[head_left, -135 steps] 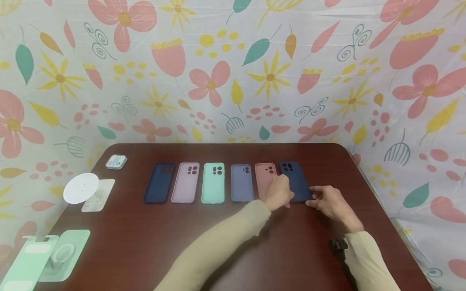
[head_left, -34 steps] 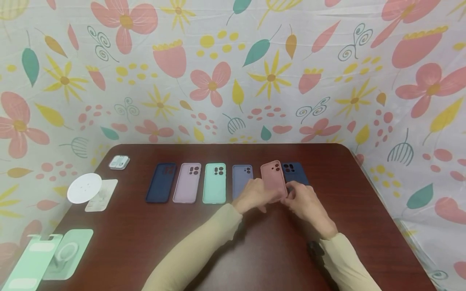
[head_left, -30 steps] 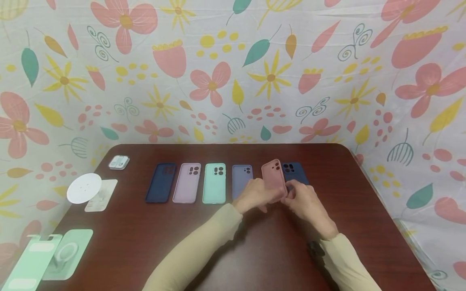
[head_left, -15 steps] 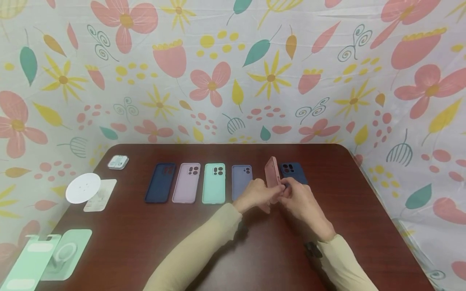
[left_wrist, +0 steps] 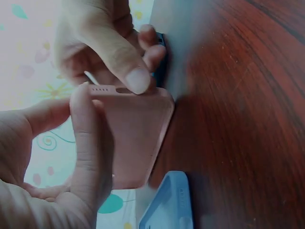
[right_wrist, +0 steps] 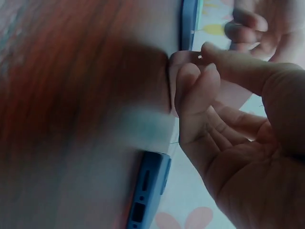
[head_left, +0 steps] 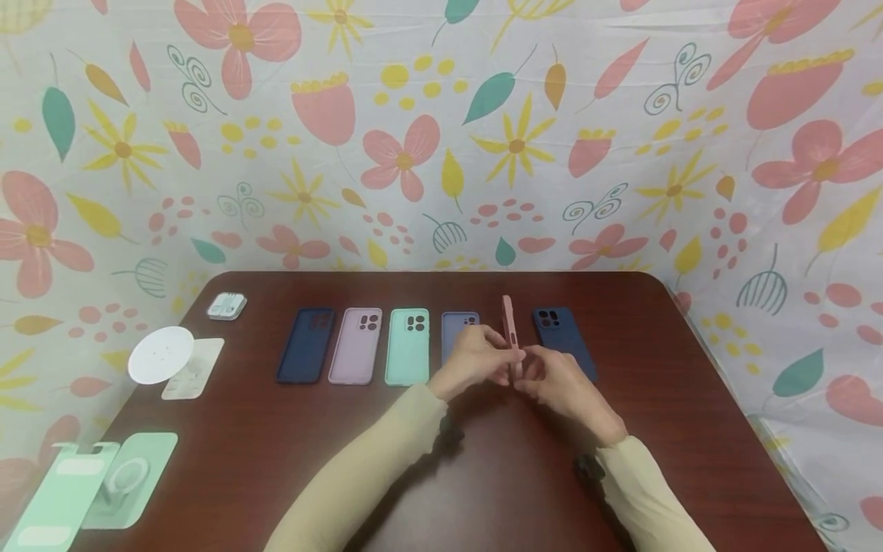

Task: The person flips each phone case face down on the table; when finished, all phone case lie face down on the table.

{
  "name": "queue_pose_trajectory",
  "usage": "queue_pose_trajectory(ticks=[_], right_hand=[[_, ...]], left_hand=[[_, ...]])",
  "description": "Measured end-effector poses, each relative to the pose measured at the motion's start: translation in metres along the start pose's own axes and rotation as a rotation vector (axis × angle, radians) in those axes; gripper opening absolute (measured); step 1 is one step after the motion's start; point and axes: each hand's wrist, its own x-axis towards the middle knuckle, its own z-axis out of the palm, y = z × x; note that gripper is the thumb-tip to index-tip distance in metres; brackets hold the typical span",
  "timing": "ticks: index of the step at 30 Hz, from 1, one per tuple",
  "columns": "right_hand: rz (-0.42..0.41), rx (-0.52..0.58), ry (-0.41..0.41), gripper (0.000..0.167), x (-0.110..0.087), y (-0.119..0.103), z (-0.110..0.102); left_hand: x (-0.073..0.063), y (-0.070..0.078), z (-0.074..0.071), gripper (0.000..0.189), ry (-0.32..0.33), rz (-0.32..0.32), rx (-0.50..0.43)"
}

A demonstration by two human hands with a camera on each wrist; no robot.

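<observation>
A pink phone case [head_left: 511, 326] stands on its long edge, its narrow side toward the head camera. My left hand [head_left: 476, 357] pinches its near end from the left, thumb on the rim in the left wrist view, where the hollow inside of the case [left_wrist: 131, 138] shows. From the other side my right hand [head_left: 560, 386] pinches the same end; in the right wrist view its fingers [right_wrist: 198, 90] lie along the case. To the left lies a grey-blue phone case [head_left: 455, 330], partly behind my left hand. A dark blue phone case [head_left: 567, 341] lies to the right.
Further left in the row lie a mint case [head_left: 407, 349], a lilac case [head_left: 355, 349] and another dark blue case [head_left: 303, 349]. At the table's left are a small white box [head_left: 226, 306], a round white stand [head_left: 160, 356] and a mint-green stand [head_left: 138, 483].
The pink case has been lifted from lying flat in the row and turned up on its edge. My right hand has left the dark blue case and come over to the pink one.
</observation>
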Motion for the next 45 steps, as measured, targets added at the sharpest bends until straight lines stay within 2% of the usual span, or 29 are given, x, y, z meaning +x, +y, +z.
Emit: queue_pose_trajectory(ticks=[3,5,10,20,26,31,40,45], right_hand=[[0.015,-0.01,-0.032,0.042,0.002,0.002,0.002],[0.021,-0.012,-0.044,0.039,0.003,0.003,0.003],[0.046,-0.015,-0.06,0.036,0.004,0.003,0.004],[0.115,-0.028,-0.06,0.054,0.003,0.002,0.003],[0.115,-0.05,-0.04,0.053,0.001,0.006,0.003],[0.103,-0.069,-0.018,0.052,-0.002,0.007,0.003],[0.128,-0.072,0.008,0.053,-0.006,0.006,0.0],[0.145,-0.073,0.012,0.052,-0.007,0.006,-0.001]], left_hand=[[-0.003,0.003,0.0,0.027,0.04,0.024,-0.011],[-0.004,0.003,-0.001,0.025,0.042,0.03,-0.03],[-0.007,0.002,-0.005,0.023,0.046,0.035,-0.01],[-0.008,-0.003,-0.011,0.026,0.047,0.035,0.092],[-0.008,-0.005,-0.009,0.024,0.065,0.025,0.141],[-0.006,-0.009,-0.005,0.026,0.08,0.045,0.185],[-0.001,-0.013,0.001,0.027,0.072,0.049,0.302],[0.001,-0.014,0.004,0.011,0.07,0.058,0.402]])
